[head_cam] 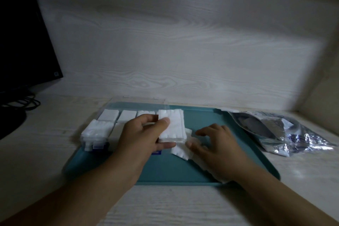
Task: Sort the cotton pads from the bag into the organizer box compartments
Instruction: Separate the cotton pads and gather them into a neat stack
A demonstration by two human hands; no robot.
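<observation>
A stack of white cotton pads point(171, 126) is held upright above the teal tray point(165, 170), pinched in the left hand point(145, 134): the thumb lies across the front face and the fingers curl behind it, so this grip is narrow and holds the stack. Just right of it, loose cotton pads point(181, 149) lie on the tray floor, some overlapping. The right hand point(214, 145) rests over them with fingers spread and bent, the fingertips touching the pads; whether this grip holds any of them I cannot tell.

To the left, on the tray's far left part, sits the clear organizer box point(117, 121). Its back compartments hold flat white pads, and the front left compartment is piled high with them.

The tray lies on a pale wood-grain counter point(183, 205). Right of the tray, on the counter, lies a crumpled clear plastic bag point(278, 130). At far left stands a dark monitor point(23, 42), with black cables point(27, 102) beside its base.
</observation>
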